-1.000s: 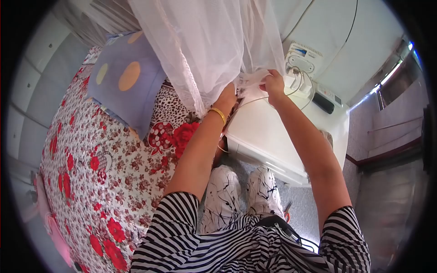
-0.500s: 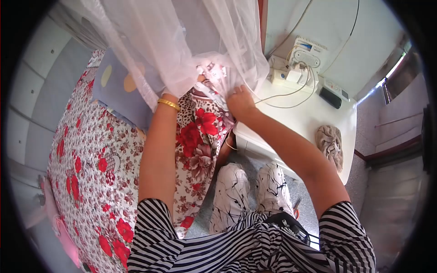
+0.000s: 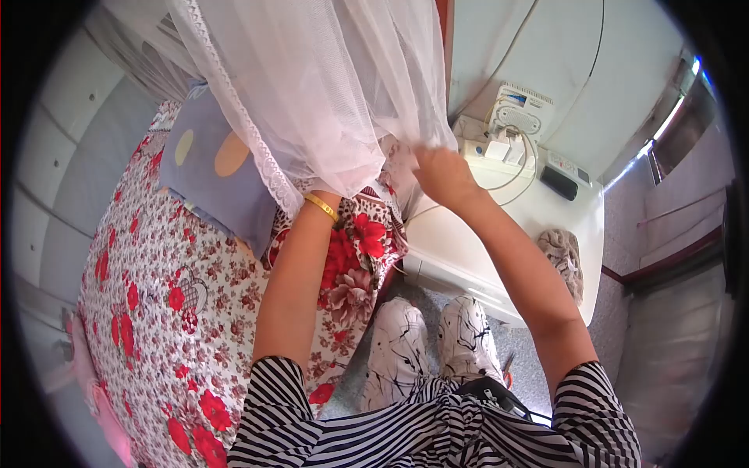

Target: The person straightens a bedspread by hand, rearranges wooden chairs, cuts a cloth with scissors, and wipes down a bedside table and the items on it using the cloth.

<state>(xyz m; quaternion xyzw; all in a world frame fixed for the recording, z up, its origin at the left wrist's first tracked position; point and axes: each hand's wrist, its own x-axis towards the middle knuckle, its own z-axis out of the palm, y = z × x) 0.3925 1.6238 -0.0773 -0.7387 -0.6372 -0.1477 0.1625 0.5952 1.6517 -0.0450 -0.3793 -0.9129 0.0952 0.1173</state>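
A sheer white curtain (image 3: 312,86) with a lace edge hangs over the corner of a bed with a floral sheet (image 3: 226,312). My left hand (image 3: 331,198), with a gold bangle at its wrist, reaches under the curtain's lower folds; its fingers are hidden. At the curtain's right edge, above the white cabinet, is my right hand (image 3: 441,175). Its fingers are bent and blurred, close to the sheer cloth, and whether they grip it is unclear. A blue-grey pillow (image 3: 211,164) with round spots lies left of the curtain.
On the white cabinet (image 3: 460,242) are a power strip with plugs and cables (image 3: 499,152), a white router (image 3: 520,109), a black case (image 3: 559,184), a remote (image 3: 568,166) and a crumpled brown cloth (image 3: 562,257). A pink item (image 3: 109,421) shows at lower left.
My left hand moved left, then slightly back right, from the cabinet side onto the bed corner. My right hand went left and down, then back right. The curtain has fallen lower over the bed corner.
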